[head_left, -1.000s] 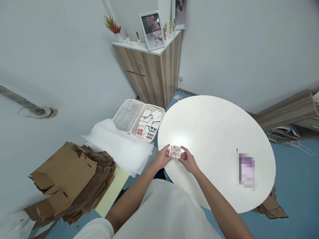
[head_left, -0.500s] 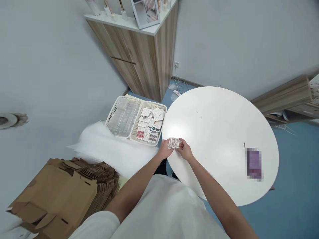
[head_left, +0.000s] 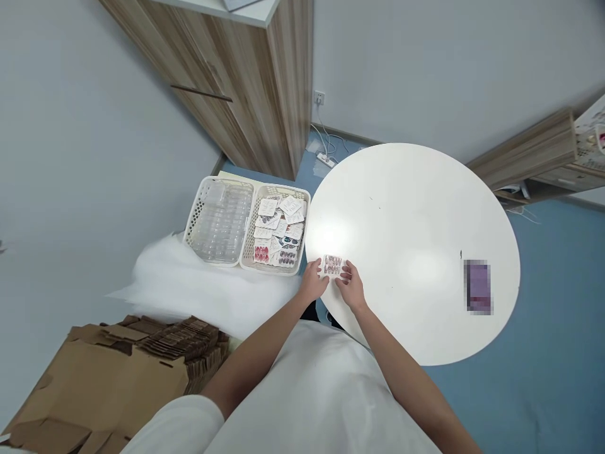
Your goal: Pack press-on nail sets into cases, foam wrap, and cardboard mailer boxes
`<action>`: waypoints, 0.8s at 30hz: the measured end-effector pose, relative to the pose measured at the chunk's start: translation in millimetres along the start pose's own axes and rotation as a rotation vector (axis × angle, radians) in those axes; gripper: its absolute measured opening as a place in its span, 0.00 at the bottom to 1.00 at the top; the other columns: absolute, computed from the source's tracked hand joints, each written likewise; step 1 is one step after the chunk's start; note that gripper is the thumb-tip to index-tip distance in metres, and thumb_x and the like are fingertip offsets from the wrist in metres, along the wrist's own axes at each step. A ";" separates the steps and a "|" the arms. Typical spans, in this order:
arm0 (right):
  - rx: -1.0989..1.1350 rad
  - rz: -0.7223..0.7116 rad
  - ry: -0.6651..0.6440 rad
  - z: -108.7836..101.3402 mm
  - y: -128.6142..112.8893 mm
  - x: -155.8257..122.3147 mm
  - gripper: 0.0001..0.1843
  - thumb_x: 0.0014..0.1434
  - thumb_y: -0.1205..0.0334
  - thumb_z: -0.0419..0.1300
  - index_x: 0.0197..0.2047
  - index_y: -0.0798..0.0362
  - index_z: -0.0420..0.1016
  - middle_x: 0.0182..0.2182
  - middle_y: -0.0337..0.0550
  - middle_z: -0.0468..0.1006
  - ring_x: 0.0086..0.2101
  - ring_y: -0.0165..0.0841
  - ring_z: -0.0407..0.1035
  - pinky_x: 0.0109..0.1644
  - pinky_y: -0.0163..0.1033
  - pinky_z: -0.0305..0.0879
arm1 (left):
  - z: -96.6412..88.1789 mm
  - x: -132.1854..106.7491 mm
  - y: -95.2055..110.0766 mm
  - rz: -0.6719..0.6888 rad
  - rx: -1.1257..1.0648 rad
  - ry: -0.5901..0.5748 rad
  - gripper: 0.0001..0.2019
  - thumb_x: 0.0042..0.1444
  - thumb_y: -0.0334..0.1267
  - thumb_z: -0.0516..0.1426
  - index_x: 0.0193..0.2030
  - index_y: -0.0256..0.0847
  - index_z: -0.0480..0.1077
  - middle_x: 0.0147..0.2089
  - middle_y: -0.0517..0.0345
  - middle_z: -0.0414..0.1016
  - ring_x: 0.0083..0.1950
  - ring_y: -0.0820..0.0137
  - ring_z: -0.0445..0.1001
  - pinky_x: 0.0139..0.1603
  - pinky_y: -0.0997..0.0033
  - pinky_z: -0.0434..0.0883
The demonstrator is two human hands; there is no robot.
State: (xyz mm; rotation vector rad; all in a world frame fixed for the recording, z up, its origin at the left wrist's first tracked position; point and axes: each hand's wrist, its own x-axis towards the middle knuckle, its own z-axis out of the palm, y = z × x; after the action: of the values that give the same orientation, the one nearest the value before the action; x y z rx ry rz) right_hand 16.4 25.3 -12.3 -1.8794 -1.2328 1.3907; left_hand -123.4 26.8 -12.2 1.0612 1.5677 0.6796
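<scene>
A small white card of press-on nails [head_left: 332, 266], with two rows of pinkish, patterned nails, lies near the left edge of the round white table [head_left: 406, 208]. My left hand [head_left: 312, 282] is at its left side, fingers and thumb apart. On the opposite side, my right hand [head_left: 352, 287] has its fingers spread along the card's right edge. Both hands look open around the card; whether a fingertip still touches it is too small to tell. Left of the table, a white basket [head_left: 243, 260] holds several similar nail cards [head_left: 278, 230], some with red or dark nails.
Another white basket [head_left: 189, 221] contains clear plastic cases [head_left: 222, 221]. White foam sheeting [head_left: 189, 277] lies in front of the baskets, with stacked flat cardboard boxes [head_left: 118, 384] nearer. A blurred purple item [head_left: 479, 287] rests on the table's right. Behind stands a wooden cabinet [head_left: 246, 82].
Both hands held the nail card half a second ago; now their fingers have spread and the card lies between them on the table. The view has tilted down.
</scene>
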 end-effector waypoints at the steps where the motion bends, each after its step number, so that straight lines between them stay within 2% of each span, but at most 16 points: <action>1: 0.074 0.018 -0.003 1.6 0.3 -2.8 0.35 0.45 0.62 0.55 0.58 0.48 0.50 0.49 0.47 0.63 0.43 0.34 0.63 0.44 0.41 0.64 | -0.7 0.2 -0.5 0.004 -0.026 -0.001 0.28 0.45 0.30 0.55 0.55 0.40 0.56 0.53 0.47 0.56 0.49 0.66 0.63 0.45 0.67 0.66; 7: 0.238 0.033 -0.032 5.8 -2.6 -4.0 0.35 0.44 0.65 0.55 0.56 0.47 0.52 0.54 0.47 0.60 0.49 0.35 0.60 0.49 0.43 0.60 | -2.0 4.4 -2.9 0.015 -0.068 -0.001 0.29 0.44 0.24 0.52 0.55 0.39 0.56 0.55 0.47 0.59 0.51 0.66 0.62 0.47 0.66 0.66; 18: 0.266 0.053 -0.089 10.0 -27.9 11.4 0.34 0.44 0.64 0.56 0.56 0.47 0.53 0.56 0.44 0.58 0.53 0.37 0.55 0.53 0.44 0.57 | -9.3 23.6 -4.0 0.048 0.013 0.036 0.28 0.47 0.25 0.51 0.57 0.41 0.54 0.56 0.49 0.59 0.54 0.66 0.61 0.52 0.65 0.63; 24: 0.277 0.082 -0.091 8.5 -34.8 13.7 0.33 0.44 0.63 0.56 0.55 0.46 0.55 0.56 0.43 0.58 0.53 0.37 0.56 0.53 0.45 0.57 | -13.3 23.6 -1.0 0.072 0.058 0.020 0.28 0.48 0.26 0.51 0.58 0.40 0.54 0.57 0.48 0.59 0.55 0.65 0.61 0.52 0.63 0.63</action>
State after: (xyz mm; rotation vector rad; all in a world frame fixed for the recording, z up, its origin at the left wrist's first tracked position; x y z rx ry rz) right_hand -3.4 52.5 5.9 -1.7072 -0.9558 1.6153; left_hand -137.2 48.8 -20.2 1.1618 1.5805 0.6990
